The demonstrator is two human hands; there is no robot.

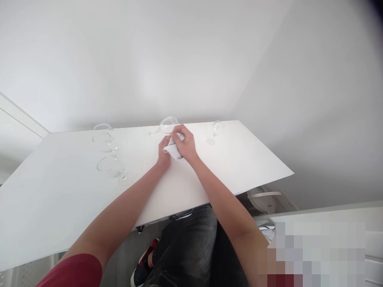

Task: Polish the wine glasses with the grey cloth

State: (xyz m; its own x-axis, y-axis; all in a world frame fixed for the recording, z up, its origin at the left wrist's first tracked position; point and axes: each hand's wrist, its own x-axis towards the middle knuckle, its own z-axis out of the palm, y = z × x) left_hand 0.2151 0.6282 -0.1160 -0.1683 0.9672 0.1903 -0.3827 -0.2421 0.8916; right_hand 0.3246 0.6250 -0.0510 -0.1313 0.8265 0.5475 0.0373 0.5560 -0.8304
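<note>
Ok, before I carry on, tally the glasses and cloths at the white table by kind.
Clear glasses: 5
White cloth: 1
Total: 6

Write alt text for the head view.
A person's right hand grips a white cloth beside the left hand, over a white table. Just beyond lies or tilts a sideways wine glass; an upright wine glass stands to the right, more stemmed glasses to the left.
</note>
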